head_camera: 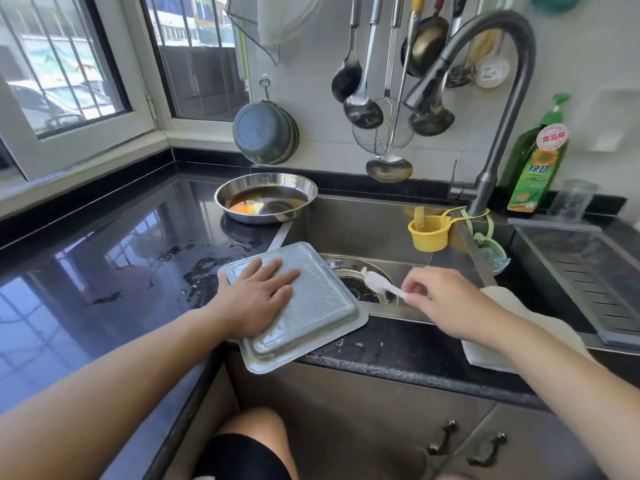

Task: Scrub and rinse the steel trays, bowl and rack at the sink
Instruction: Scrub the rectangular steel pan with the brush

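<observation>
A square steel tray (311,317) lies upside down across the sink's front left corner, wet on its underside. My left hand (258,296) presses flat on it with straight fingers. My right hand (446,303) hovers over the sink and pinches a small white spoon (381,284) by its handle, above the round drain strainer (358,285). A steel bowl (266,197) with brown and orange liquid sits on the counter behind the tray. The grey faucet (498,109) arches over the sink; no water is running.
A white cloth (519,320) lies under my right forearm on the sink's front edge. A yellow cup (429,232) and a green scrubber (491,251) hang in the sink. A green detergent bottle (536,164) stands at the back right. A dark drain rack (588,268) sits at the right. Ladles (363,98) hang on the wall.
</observation>
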Available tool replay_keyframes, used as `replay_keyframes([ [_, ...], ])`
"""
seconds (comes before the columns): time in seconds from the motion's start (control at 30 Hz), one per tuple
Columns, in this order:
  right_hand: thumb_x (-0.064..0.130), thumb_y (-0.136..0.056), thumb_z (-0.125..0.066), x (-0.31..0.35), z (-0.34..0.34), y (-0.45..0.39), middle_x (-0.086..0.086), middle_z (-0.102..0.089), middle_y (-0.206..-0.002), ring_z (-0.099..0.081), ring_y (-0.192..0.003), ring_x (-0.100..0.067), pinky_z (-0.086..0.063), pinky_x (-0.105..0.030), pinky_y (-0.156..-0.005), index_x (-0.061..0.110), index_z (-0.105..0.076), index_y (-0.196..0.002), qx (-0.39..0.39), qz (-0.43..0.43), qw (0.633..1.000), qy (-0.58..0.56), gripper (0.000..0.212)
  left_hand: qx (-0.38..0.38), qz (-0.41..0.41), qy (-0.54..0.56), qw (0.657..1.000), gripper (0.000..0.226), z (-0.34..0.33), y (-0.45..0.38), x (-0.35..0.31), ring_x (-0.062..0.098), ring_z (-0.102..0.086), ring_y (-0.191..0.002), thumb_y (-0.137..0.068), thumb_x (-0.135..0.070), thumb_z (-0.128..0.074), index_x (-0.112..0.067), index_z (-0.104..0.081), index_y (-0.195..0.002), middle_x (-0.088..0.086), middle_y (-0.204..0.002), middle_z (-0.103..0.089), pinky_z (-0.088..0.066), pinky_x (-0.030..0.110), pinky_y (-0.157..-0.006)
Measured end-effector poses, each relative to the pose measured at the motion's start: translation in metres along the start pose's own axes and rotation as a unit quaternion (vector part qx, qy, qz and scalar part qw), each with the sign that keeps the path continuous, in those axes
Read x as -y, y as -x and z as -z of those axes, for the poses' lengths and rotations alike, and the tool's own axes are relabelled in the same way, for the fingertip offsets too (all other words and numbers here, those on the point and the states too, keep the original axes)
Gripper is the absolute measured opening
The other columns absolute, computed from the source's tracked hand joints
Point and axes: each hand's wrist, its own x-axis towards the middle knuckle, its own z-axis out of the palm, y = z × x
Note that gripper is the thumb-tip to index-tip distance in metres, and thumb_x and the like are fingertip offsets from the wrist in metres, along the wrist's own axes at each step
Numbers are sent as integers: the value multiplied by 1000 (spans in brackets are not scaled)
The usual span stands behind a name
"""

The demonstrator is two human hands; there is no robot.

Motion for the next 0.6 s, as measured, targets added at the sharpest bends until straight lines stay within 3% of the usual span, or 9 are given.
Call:
replay_keyframes([
  [0.1, 21, -103, -53, 18, -5, 17, 7, -64, -88, -64, -61, -16, -52, -31, -62, 31, -62, -110, 33, -28, 997, -70, 15, 17, -59, 2, 998, 47, 6, -2, 18, 10, 14, -159, -102, -70, -9, -74, -5, -148, -26, -169, 6, 6, 65, -123],
  [0.2, 23, -102, -54, 41, -14, 37, 7, -65, -81, -65, -62, -19, -55, -38, -67, 32, -69, -113, 45, -37, 996, -66, 21, 32, -71, 9, 997, 46, 11, -3, 27, 8, 13, -158, -100, -71, -10, -76, -9, -146, -28, -169, 4, 5, 62, -125],
  [0.37, 28, -103, -49, 72, -47, 52, 5, -58, -84, -59, -80, -20, -49, -38, -69, 25, -68, -102, 40, -26, 999, -9, 19, -39, 6, 7, 999, 42, 4, -9, -11, 11, -13, -157, -107, -56, -26, -51, -40, -147, -21, -166, -25, -5, 72, -120],
  [0.47, 19, -100, -49, 75, -59, 35, 0, -48, -78, -56, -80, -29, -47, -40, -67, 19, -58, -79, 23, -18, 999, 37, 23, -75, 18, 1, 997, 43, -6, -1, -27, 16, -15, -155, -107, -54, -22, -43, -40, -145, -18, -164, -26, -5, 73, -118],
  [0.6, 7, -92, -49, 77, -54, 6, -2, -37, -65, -49, -71, -30, -27, -33, -49, 16, -37, -59, 19, -31, 999, 24, 37, -88, 12, 4, 996, 45, -5, 5, -30, 16, -17, -153, -107, -51, -21, -40, -37, -148, -16, -163, -27, -8, 70, -118],
])
